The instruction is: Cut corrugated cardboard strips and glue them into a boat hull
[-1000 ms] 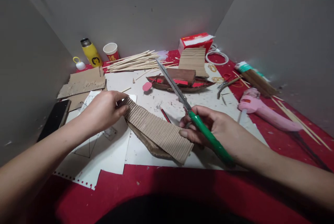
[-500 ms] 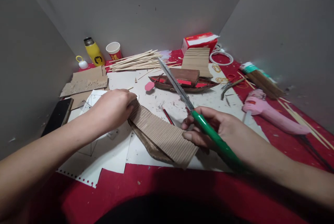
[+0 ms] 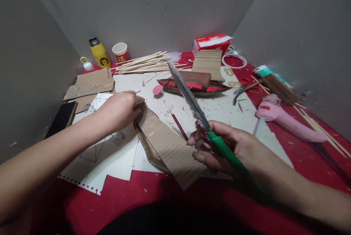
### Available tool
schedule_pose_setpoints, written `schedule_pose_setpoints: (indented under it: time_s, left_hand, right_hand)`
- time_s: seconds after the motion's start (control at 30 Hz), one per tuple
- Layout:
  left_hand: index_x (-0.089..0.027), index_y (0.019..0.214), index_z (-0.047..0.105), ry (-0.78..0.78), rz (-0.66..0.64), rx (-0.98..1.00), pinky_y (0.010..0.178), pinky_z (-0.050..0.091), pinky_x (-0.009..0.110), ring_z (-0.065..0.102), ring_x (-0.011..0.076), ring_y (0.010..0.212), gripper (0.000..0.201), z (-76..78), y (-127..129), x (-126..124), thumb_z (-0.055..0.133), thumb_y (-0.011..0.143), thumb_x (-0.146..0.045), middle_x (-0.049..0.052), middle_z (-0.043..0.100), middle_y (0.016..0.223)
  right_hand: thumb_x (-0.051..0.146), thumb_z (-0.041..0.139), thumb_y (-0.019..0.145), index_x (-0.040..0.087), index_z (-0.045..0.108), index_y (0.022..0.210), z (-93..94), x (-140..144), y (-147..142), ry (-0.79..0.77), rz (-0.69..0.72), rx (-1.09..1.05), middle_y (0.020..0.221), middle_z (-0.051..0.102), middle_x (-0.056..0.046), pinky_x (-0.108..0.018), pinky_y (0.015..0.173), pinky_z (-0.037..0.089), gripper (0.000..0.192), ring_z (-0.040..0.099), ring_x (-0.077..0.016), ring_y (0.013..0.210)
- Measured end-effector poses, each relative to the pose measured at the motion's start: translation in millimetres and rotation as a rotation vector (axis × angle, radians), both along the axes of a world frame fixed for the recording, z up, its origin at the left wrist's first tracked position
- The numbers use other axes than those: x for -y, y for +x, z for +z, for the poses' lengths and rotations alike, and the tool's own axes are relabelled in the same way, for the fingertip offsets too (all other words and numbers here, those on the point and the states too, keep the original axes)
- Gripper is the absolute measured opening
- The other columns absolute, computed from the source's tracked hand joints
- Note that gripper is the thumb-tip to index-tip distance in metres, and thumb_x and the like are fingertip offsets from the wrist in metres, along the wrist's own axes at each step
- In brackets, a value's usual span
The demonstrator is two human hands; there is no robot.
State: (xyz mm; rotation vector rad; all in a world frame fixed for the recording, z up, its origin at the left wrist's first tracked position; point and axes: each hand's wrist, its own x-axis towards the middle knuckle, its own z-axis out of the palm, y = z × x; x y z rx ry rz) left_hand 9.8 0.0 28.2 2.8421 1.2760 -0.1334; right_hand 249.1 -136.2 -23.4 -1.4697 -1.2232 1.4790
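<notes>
My left hand (image 3: 123, 107) pinches the upper left end of a strip of corrugated cardboard (image 3: 170, 140). Under that strip lies a curved, darker cardboard piece (image 3: 148, 151), partly covered by it. Green-handled scissors (image 3: 192, 99) rest in my right hand (image 3: 225, 143), blades together and pointing up and away. The thumb and fingertips of that hand are at the strip's right edge. A red and black pencil (image 3: 179, 125) lies just behind the strip. Beyond it stands a brown model boat (image 3: 194, 83) with red inside and a curved cover.
Wooden sticks (image 3: 145, 63), a yellow bottle (image 3: 99, 54), a paper cup (image 3: 120, 52) and a red tissue box (image 3: 211, 43) stand along the back. Cardboard scraps (image 3: 93, 85) and a phone (image 3: 61, 118) are left; a pink glue gun (image 3: 287, 121) and pliers (image 3: 246, 90) lie right.
The strip's near end has swung toward me and slightly left, showing more of its surface. My right hand and the scissors have shifted slightly right and nearer. My left hand stays almost in place.
</notes>
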Motion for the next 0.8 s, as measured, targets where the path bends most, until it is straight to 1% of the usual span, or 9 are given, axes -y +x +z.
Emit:
schedule_pose_setpoints:
  time_s: [0.13, 0.3, 0.43, 0.57, 0.63, 0.67, 0.73, 0.8]
  left_hand:
    - [-0.019, 0.113, 0.071, -0.004, 0.014, -0.021, 0.068, 0.042, 0.033, 0.063, 0.0234, 0.08, 0.035, -0.4, 1, -4, 0.051, 0.084, -0.022, 0.01, 0.069, 0.09]
    - [-0.019, 0.113, 0.07, 0.003, -0.014, -0.004, 0.069, 0.042, 0.033, 0.063, 0.0232, 0.079, 0.035, 0.4, 3, -4, 0.05, 0.084, -0.024, 0.01, 0.07, 0.093]
    - [-0.02, 0.114, 0.07, 0.009, -0.015, 0.024, 0.067, 0.042, 0.033, 0.062, 0.0228, 0.077, 0.036, -1.3, 3, -3, 0.05, 0.085, -0.026, 0.009, 0.069, 0.092]
    - [-0.018, 0.111, 0.071, 0.005, -0.009, 0.095, 0.067, 0.042, 0.033, 0.062, 0.0224, 0.075, 0.035, -0.4, 1, -2, 0.053, 0.082, -0.026, 0.009, 0.069, 0.088]
    - [-0.017, 0.105, 0.073, -0.035, 0.025, 0.229, 0.067, 0.043, 0.032, 0.061, 0.0212, 0.074, 0.031, 5.2, 0, 1, 0.056, 0.08, -0.025, 0.008, 0.069, 0.087]
    - [-0.016, 0.102, 0.073, -0.072, 0.053, 0.332, 0.067, 0.044, 0.032, 0.061, 0.0205, 0.074, 0.028, 9.3, 0, 3, 0.058, 0.08, -0.025, 0.007, 0.069, 0.086]
    - [-0.016, 0.094, 0.073, -0.158, 0.131, 0.584, 0.066, 0.046, 0.03, 0.061, 0.0187, 0.073, 0.021, 18.2, 0, 9, 0.062, 0.08, -0.027, 0.006, 0.07, 0.084]
    - [-0.016, 0.091, 0.072, -0.254, 0.214, 0.854, 0.061, 0.046, 0.028, 0.059, 0.0164, 0.07, 0.02, 25.0, 0, 15, 0.065, 0.079, -0.032, 0.004, 0.069, 0.082]
  right_hand:
    - [0.043, 0.082, 0.066, 0.021, 0.059, 0.089, 7.6, 1, -4, -0.049, -0.02, -0.005, 0.085, 0.065, -0.003, -0.023, 0.056, 0.052, 0.04, 0.061, -0.0153, 0.069]
    - [0.039, 0.086, 0.061, 0.02, 0.056, 0.086, 8.3, 0, -6, -0.139, -0.005, -0.098, 0.085, 0.065, 0.0, -0.019, 0.052, 0.047, 0.044, 0.057, -0.0108, 0.064]
    - [0.035, 0.086, 0.062, 0.02, 0.056, 0.086, 4.5, 2, -7, -0.121, 0.011, -0.129, 0.081, 0.062, 0.002, -0.018, 0.049, 0.043, 0.041, 0.056, -0.0096, 0.063]
    - [0.036, 0.086, 0.062, 0.02, 0.057, 0.086, 6.0, 0, -5, -0.116, -0.002, -0.098, 0.083, 0.063, 0.001, -0.018, 0.052, 0.047, 0.041, 0.057, -0.0107, 0.065]
    - [0.04, 0.083, 0.066, 0.021, 0.059, 0.089, 9.0, 0, -2, -0.077, -0.019, -0.031, 0.082, 0.063, 0.0, -0.02, 0.053, 0.049, 0.039, 0.057, -0.0121, 0.065]
    - [0.042, 0.081, 0.068, 0.022, 0.06, 0.09, 10.6, 1, 0, -0.04, -0.027, 0.019, 0.079, 0.063, 0.0, -0.021, 0.052, 0.049, 0.037, 0.056, -0.0126, 0.063]
    - [0.046, 0.077, 0.071, 0.022, 0.063, 0.091, 13.1, 3, 3, 0.061, -0.048, 0.12, 0.072, 0.062, 0.0, -0.023, 0.047, 0.049, 0.034, 0.054, -0.0134, 0.056]
    - [0.046, 0.075, 0.073, 0.024, 0.064, 0.093, 13.5, 8, 7, 0.158, -0.077, 0.169, 0.067, 0.061, 0.0, -0.025, 0.044, 0.048, 0.032, 0.053, -0.014, 0.051]
